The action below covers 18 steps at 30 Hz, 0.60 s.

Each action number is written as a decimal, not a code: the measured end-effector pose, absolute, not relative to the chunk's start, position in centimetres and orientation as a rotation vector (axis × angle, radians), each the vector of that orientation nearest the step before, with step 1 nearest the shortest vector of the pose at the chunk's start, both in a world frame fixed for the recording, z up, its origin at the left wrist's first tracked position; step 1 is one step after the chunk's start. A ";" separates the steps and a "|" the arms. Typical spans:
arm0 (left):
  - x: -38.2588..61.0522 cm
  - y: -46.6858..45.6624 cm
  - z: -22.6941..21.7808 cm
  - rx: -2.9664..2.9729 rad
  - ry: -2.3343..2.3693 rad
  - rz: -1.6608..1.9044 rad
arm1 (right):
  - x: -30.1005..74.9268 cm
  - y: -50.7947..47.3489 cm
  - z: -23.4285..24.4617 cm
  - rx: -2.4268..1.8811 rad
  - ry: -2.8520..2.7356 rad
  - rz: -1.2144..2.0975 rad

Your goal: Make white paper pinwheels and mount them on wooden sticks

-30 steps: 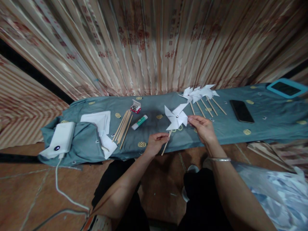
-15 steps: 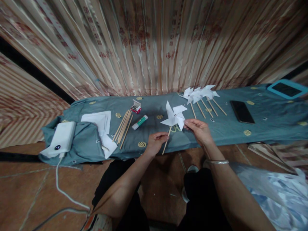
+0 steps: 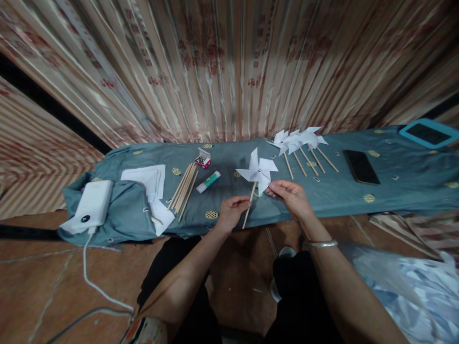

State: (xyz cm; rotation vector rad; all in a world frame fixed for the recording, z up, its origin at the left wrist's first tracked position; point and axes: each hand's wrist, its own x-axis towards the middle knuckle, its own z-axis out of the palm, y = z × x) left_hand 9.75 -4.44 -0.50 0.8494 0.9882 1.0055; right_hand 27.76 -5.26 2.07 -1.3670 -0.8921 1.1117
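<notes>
A white paper pinwheel (image 3: 263, 164) on a thin wooden stick stands up in front of me, with a shiny pin head at its centre. Closed round that stick below the blades is my left hand (image 3: 231, 213). My right hand (image 3: 293, 197) pinches the tip of the lower right blade. Several finished pinwheels (image 3: 294, 140) lie in a row behind, their sticks toward me. Left of my hands are a bundle of wooden sticks (image 3: 184, 188), a green and white glue stick (image 3: 208, 182) and a small red box of pins (image 3: 203, 161).
White paper sheets (image 3: 157, 179) and a white power bank (image 3: 95, 205) with a cable lie on the left of the cloth-covered table (image 3: 229, 227). To the right are a black phone (image 3: 360, 166) and a blue-framed tablet (image 3: 428, 134). A plastic bag (image 3: 405, 286) sits on the floor at right.
The pinwheel's blades have turned a little clockwise. My right hand has moved slightly left and down with the blade tip. My left hand has stayed on the stick.
</notes>
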 end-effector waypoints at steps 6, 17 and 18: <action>9.7 -4.5 -0.6 0.865 0.982 1.007 | 27.5 -5.3 2.0 -1.336 -0.874 1.158; 9.5 -4.4 -0.7 0.868 0.979 0.985 | 27.0 -5.2 1.9 -1.316 -0.909 1.177; 9.5 -4.4 -0.8 0.871 0.980 0.979 | 27.0 -5.2 1.9 -1.316 -0.905 1.175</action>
